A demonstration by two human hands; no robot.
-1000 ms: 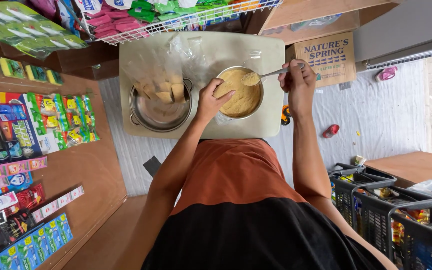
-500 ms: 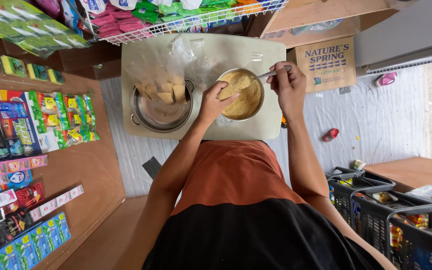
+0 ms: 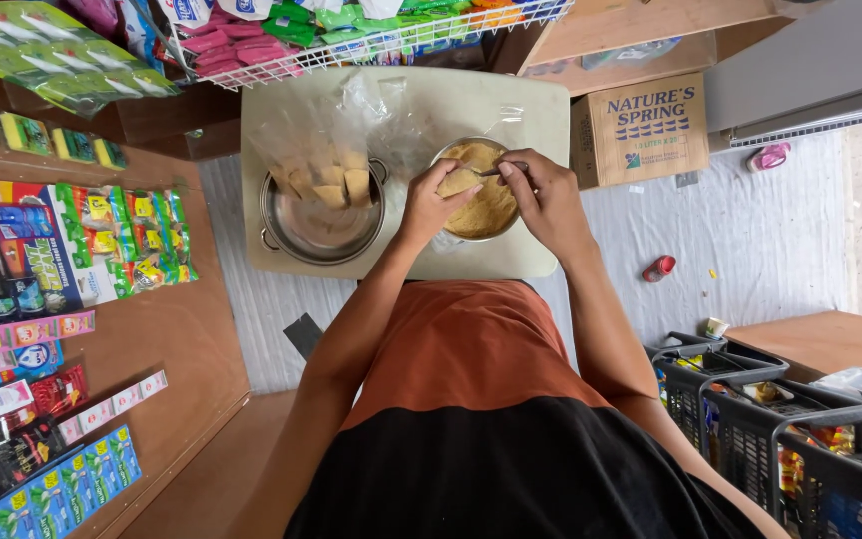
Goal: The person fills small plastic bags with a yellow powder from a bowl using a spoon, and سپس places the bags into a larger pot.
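Observation:
A metal bowl (image 3: pixel 496 215) of yellow-brown powder sits on a pale stool-like table (image 3: pixel 541 110) in front of me. My left hand (image 3: pixel 431 200) pinches a small clear bag held over the bowl's near rim. My right hand (image 3: pixel 543 195) grips a metal spoon (image 3: pixel 503 170) whose tip points into that bag. To the left stands a steel pot (image 3: pixel 323 232) with several filled small bags of the same powder leaning inside it. Loose clear plastic bags (image 3: pixel 381 110) lie behind the pot and bowl.
A wire rack (image 3: pixel 371 40) of snack packets hangs beyond the table. Wooden shelves (image 3: pixel 182 329) of sachets run along my left. A cardboard box (image 3: pixel 641 125) stands at the right, dark shopping baskets (image 3: pixel 780 419) at lower right, a red object (image 3: pixel 658 268) on the mat.
My right hand has moved from the bowl's far right side inward with the spoon, meeting my left hand over the bowl. The view has shifted slightly.

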